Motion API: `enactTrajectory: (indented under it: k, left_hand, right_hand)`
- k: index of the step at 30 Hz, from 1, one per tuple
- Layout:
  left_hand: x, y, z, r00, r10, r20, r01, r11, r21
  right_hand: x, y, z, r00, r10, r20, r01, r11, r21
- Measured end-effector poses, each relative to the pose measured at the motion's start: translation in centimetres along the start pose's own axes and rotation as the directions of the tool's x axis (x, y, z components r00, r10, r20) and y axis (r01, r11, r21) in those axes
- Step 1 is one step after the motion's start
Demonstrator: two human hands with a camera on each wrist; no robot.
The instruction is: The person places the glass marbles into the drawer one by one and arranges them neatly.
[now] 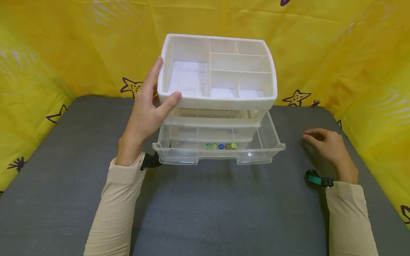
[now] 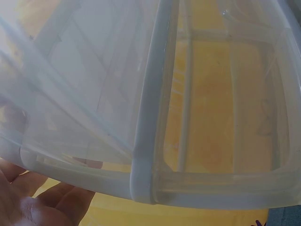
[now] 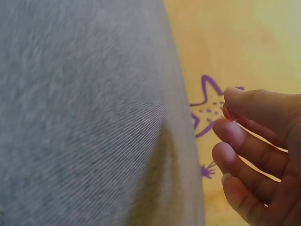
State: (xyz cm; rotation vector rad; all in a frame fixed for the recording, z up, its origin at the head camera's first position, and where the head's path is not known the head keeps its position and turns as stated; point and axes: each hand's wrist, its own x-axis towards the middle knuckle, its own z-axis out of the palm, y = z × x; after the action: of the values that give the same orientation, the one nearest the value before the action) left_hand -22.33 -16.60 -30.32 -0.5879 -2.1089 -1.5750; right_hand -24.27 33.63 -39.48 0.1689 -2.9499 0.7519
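Note:
A white plastic drawer organizer (image 1: 221,103) with a divided top tray stands at the middle of the table in the head view. My left hand (image 1: 145,110) grips its upper left corner, thumb on the front rim and fingers along the side. Below, a clear drawer (image 1: 266,151) is pulled out, and several glass marbles (image 1: 221,146) lie in a row in it. Off to the right, my right hand (image 1: 330,147) is held above the table. Between its thumb and index finger it pinches a small reddish marble (image 3: 229,113), mostly covered by the fingertips.
A grey cloth covers the table (image 1: 224,213). Yellow patterned fabric (image 1: 320,53) hangs behind it and along both sides. In the left wrist view the organizer's translucent frame (image 2: 146,117) fills most of the picture.

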Motion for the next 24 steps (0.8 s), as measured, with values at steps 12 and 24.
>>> enactTrajectory:
  k: [12,24]
  left_hand:
    - [0.0,0.0,0.0,1.0,-0.006,0.006,0.006,1.0,-0.007]
    - [0.0,0.0,0.0,1.0,0.008,-0.001,-0.008,1.0,-0.006]
  right_hand:
    - [0.0,-1.5,-0.5,1.0,-0.011,-0.005,0.011,1.0,-0.002]
    - [0.1,-2.7,-0.9,0.998,-0.054,-0.03,0.055,0.998,0.017]
